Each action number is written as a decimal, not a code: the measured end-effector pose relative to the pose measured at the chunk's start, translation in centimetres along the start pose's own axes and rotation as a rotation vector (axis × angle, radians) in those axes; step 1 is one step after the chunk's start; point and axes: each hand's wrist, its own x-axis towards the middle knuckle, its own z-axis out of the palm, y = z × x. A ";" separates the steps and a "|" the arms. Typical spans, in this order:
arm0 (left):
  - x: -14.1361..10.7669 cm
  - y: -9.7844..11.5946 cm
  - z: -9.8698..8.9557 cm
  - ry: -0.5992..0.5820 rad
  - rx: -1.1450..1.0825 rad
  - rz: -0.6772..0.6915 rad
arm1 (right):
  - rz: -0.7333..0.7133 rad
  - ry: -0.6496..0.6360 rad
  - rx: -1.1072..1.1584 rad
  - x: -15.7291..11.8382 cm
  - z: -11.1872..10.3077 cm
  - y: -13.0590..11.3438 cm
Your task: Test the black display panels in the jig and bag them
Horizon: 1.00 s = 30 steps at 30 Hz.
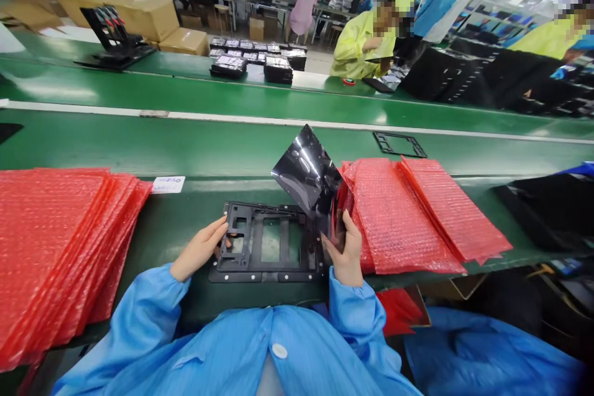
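Note:
A black rectangular frame (255,241) with cut-out windows sits in front of me, over a black base with a row of silver dots along its near edge. My left hand (202,246) grips the frame's left side, thumb on top and fingers curled at the cut-out. In my right hand (346,253), a glossy dark plastic film (306,170) is pinched between thumb and fingers. The film is bent and stands up over the frame's right end. Red bubble-wrap bags (394,216) lie just right of that hand.
A thick stack of red bubble-wrap bags (55,241) lies at left, beside a white label (168,184). Another black frame (400,144) rests on the green belt (223,142). Across it are stacked black parts (278,68), a cardboard box (134,9) and a person in yellow (357,43).

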 end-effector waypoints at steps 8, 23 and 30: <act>0.5 1.3 0.6 -0.041 -0.168 0.135 | 0.386 -0.066 0.216 0.1 1.5 -2.1; 0.8 -1.0 0.9 0.095 0.089 0.326 | 0.180 -0.209 -0.493 -1.5 3.2 -0.9; 1.6 -2.1 0.9 0.170 0.315 0.360 | 0.210 -0.251 -0.562 -1.6 2.6 0.0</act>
